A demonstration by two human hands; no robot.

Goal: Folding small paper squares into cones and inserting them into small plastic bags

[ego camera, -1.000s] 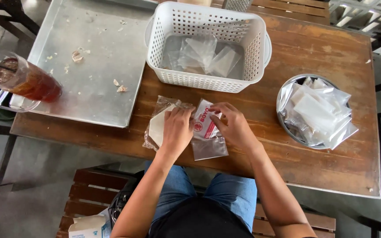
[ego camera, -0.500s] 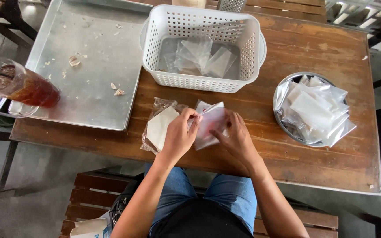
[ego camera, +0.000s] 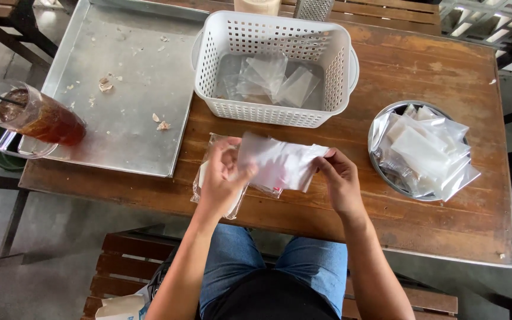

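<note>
Far left, at the table's corner: plastic cup of dark iced drink (ego camera: 34, 118) with a black straw, tipped over the edge of a large metal tray (ego camera: 125, 77) strewn with a few pale crumbs. Next, left hand (ego camera: 223, 178) curled, fingers pinching the left end of a small clear plastic bag (ego camera: 280, 163), held just above a short stack of similar bags (ego camera: 204, 184) lying on the wooden table (ego camera: 422, 225). Behind, white perforated basket (ego camera: 271, 65) with several clear bags inside. Then right hand (ego camera: 340, 181), fingers closed on the bag's right end, stretching it flat between both hands. Far right, round metal bowl (ego camera: 377, 157) heaped with filled clear bags, well apart from the hands.
</note>
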